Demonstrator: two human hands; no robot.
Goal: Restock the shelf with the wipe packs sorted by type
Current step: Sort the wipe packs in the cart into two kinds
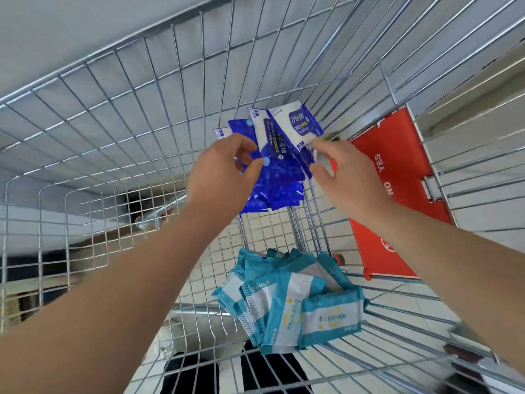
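Both arms reach down into a wire shopping cart (93, 129). Several dark blue wipe packs (279, 177) stand bunched at the far end of the cart. My left hand (218, 169) pinches the left side of that bunch between thumb and fingers. My right hand (345, 172) grips the lower edge of a blue-and-white pack (298, 123) on the right side of the bunch. A loose heap of several teal-and-white wipe packs (287, 302) lies on the cart floor nearer to me, untouched.
A red plastic panel (397, 194) printed YES and NO hangs on the cart's right side. Wire walls close in on the left, far end and right. Pale floor tiles and a dark striped surface show through the mesh bottom.
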